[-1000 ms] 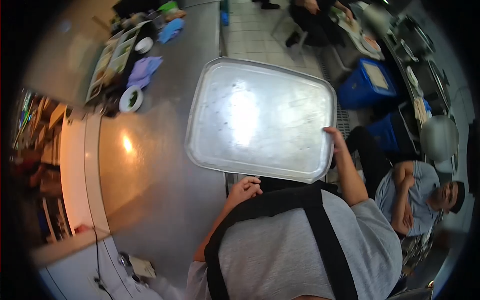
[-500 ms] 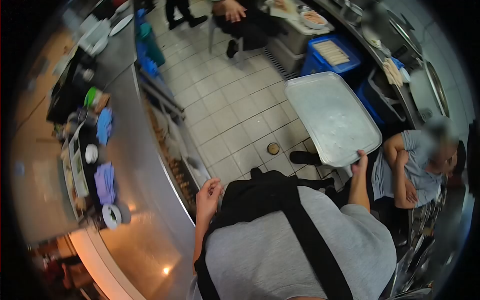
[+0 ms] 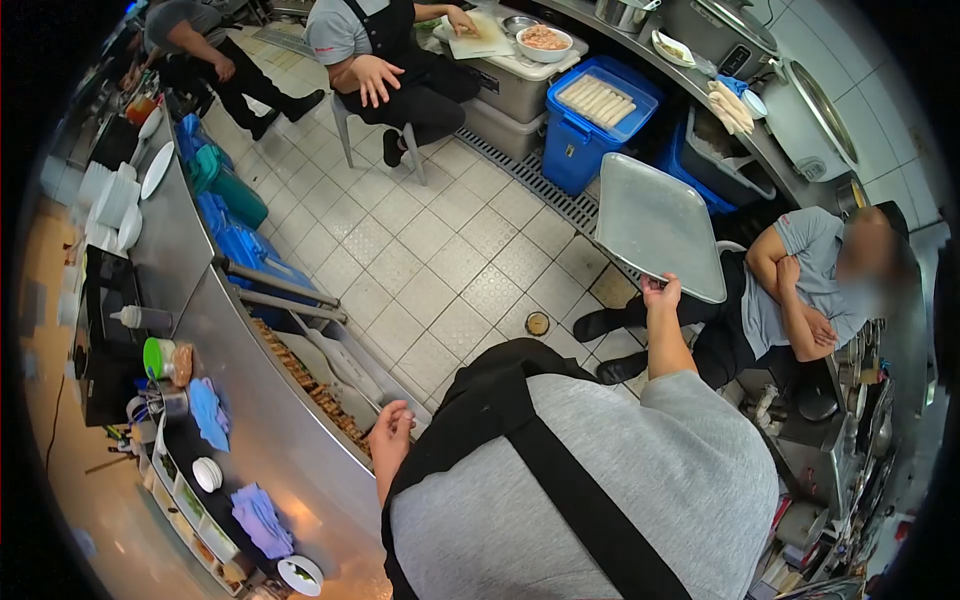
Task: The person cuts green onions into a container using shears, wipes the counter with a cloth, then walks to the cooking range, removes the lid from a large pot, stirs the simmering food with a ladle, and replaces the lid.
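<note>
My right hand (image 3: 660,291) grips the near edge of a metal tray (image 3: 662,225), held out ahead and to the right, tilted, with nothing on it. The tray hangs above the floor in front of a blue bin. My left hand (image 3: 393,432) holds nothing; its fingers are loosely bent and apart. It is beside the steel counter (image 3: 290,390), near a long compartment with rows of browned food (image 3: 325,400) below the counter's edge.
A seated person (image 3: 800,285) with folded arms is close on the right, legs stretched toward the tray. Another person (image 3: 375,70) sits ahead near a bowl of pinkish food (image 3: 545,40). A blue bin (image 3: 580,150) holds white rolls. A small round floor fitting (image 3: 537,324) lies ahead.
My view has shifted, showing more of the floor and people ahead. The tray now appears more steeply tilted and nearer the seated person, still in my right hand. My left hand remains beside the counter.
</note>
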{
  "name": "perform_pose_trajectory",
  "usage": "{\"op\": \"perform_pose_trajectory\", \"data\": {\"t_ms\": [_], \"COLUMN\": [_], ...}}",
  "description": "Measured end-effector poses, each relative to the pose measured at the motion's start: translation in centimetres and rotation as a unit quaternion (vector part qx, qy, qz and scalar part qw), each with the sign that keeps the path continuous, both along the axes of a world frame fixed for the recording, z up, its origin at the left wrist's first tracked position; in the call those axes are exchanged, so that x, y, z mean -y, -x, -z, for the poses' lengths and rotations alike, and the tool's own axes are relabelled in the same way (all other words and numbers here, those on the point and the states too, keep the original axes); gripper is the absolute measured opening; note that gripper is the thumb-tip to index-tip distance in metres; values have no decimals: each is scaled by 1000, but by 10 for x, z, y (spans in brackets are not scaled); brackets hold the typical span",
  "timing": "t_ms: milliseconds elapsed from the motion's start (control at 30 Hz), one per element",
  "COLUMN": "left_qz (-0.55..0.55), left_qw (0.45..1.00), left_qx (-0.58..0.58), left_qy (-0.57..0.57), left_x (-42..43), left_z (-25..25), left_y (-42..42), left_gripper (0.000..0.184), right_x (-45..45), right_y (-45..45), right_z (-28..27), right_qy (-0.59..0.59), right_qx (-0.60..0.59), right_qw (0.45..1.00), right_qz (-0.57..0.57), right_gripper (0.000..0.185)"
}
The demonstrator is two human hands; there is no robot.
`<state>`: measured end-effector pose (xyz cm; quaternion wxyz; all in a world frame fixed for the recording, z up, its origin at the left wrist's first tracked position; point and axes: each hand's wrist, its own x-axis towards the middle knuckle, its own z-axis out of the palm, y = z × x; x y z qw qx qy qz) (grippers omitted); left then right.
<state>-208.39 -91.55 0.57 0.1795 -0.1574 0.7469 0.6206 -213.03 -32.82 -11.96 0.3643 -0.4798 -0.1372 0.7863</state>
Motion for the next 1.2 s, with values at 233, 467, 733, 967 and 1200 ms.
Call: {"op": "perform_pose_trajectory", "data": {"t_ms": [233,467,733,967,1200], "left_qz": [44,101,-19,-61,-74], "left_qw": [993,929,950,977,975], "left_qx": [57,202,57,97,112], "left_qy": [-98,-293,-306,-180,-176], "left_x": [-33,-195,-235,-236,-289], "left_z": [4,40,106,119,117], "left_y": [75,178,244,318,367], "left_gripper": [25,61,62,60,59], "right_x": [60,160,51,-245,-292], "right_y": [19,39,47,232,426], "right_z": [-19,-37,-49,75,105], "right_qy": [33,62,-52,-264,-310], "right_qx": [16,-43,40,272,416], "right_qw": [996,966,468,749,784], "right_qz": [-86,-247,-881,-544,-341], "right_gripper": [15,33,32,38,56]}}
